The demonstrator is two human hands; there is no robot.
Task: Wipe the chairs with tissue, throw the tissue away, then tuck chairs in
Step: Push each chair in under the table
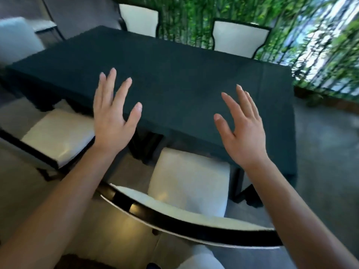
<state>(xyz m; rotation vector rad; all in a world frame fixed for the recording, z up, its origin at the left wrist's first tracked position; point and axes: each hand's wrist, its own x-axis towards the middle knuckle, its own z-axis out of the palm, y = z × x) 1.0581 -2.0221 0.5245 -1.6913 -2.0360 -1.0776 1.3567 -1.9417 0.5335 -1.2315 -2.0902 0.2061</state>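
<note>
Directly below me stands a chair (186, 183) with a white cushion and a black curved backrest (174, 216), its seat partly under the table edge. A second white-cushioned chair (58, 133) stands to its left, pulled out from the table. My left hand (112, 117) and my right hand (242, 131) are both raised above the near table edge, fingers spread and straight, holding nothing. No tissue is in view.
A long table with a dark green cloth (174, 74) fills the middle. Two more white-backed chairs (139, 18) (238, 37) stand at its far side. A green plant wall (291, 26) lies behind. Grey floor (326, 171) spreads to the right.
</note>
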